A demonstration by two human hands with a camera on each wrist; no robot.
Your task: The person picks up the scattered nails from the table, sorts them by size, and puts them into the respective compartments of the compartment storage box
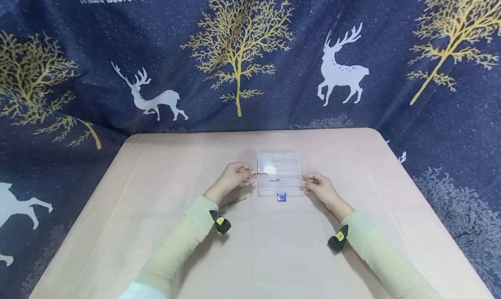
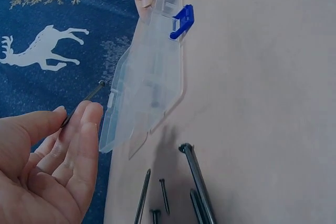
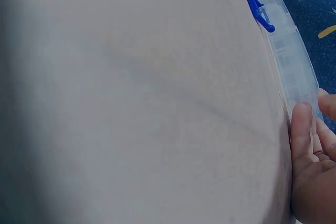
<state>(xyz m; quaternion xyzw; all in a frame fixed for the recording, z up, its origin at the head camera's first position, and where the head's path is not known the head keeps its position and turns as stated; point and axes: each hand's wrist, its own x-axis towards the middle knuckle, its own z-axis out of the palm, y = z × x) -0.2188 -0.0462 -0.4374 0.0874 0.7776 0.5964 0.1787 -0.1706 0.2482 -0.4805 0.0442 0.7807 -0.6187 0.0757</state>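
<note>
Between thumb and fingertips my left hand [image 1: 235, 177] pinches a nail [image 2: 93, 94], whose head end points toward the box. A clear plastic box [image 1: 267, 190] lies with its lid [image 1: 287, 163] raised at the back and a blue latch [image 1: 281, 197] on its front. The pinched nail reaches over the box's left edge. Something small and dark, seemingly a nail [image 1: 275, 180], lies inside. My right hand [image 1: 322, 189] holds the right end of the box, with thumb and fingers about its edge.
Several loose nails [image 2: 197, 182] of different sizes lie on the table beneath my left wrist. A pale cloth covers the table [image 1: 282, 255]. Behind it hangs a dark blue curtain [image 1: 274, 112] with deer and trees.
</note>
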